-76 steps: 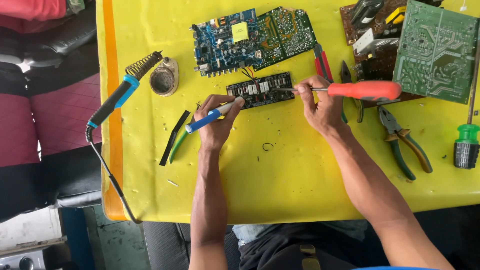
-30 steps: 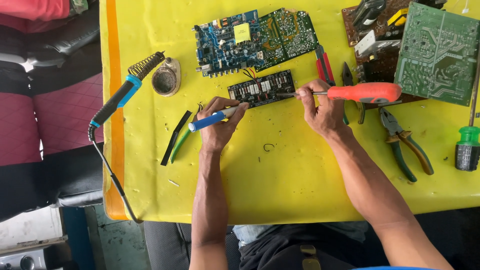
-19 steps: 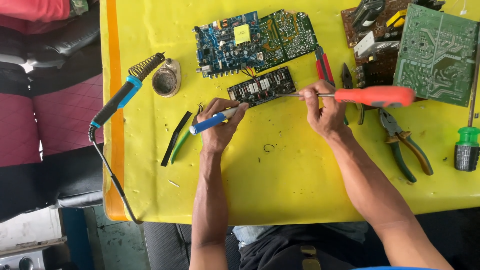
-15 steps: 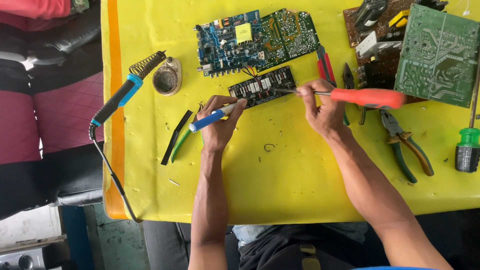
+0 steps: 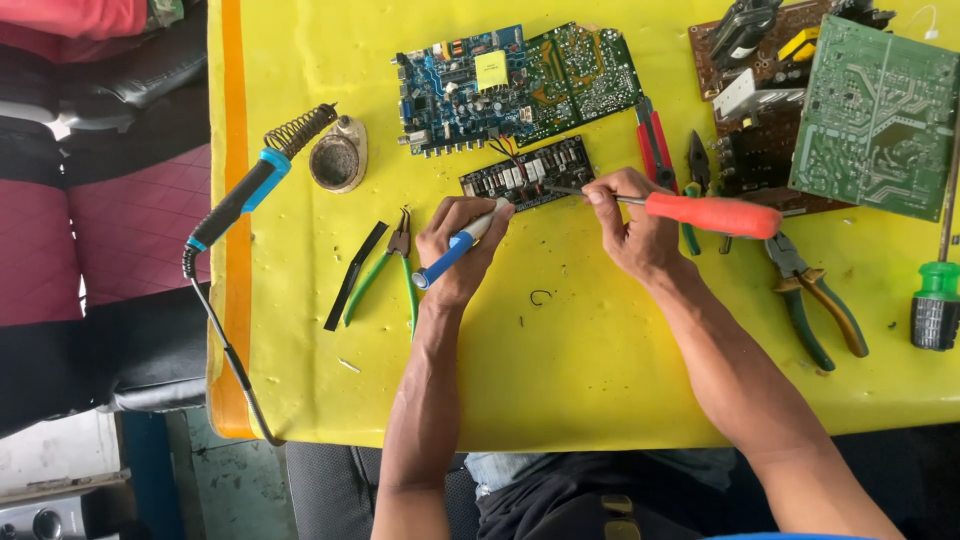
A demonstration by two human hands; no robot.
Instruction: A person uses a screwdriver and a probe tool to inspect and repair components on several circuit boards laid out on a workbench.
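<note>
My left hand (image 5: 462, 252) grips a slim blue and white tool (image 5: 452, 252) whose tip points up toward a small dark circuit board (image 5: 528, 174) on the yellow table (image 5: 600, 360). My right hand (image 5: 630, 225) holds an orange-handled screwdriver (image 5: 710, 213) by its shaft, and the metal tip rests on the right part of that small board. Thin wires link the small board to a larger blue and green circuit board (image 5: 515, 85) just beyond it.
A blue-handled soldering iron (image 5: 250, 190) lies in its coil stand near a round tin (image 5: 338, 160) at left. Green-handled small pliers (image 5: 392, 268) and a black strip lie left of my left hand. Red cutters (image 5: 655, 145), larger pliers (image 5: 810, 295), a green screwdriver (image 5: 938, 300) and stacked boards (image 5: 870, 110) sit at right.
The screwdriver in my right hand has shifted slightly, its tip staying on the small board. My left hand and its blue tool have barely moved.
</note>
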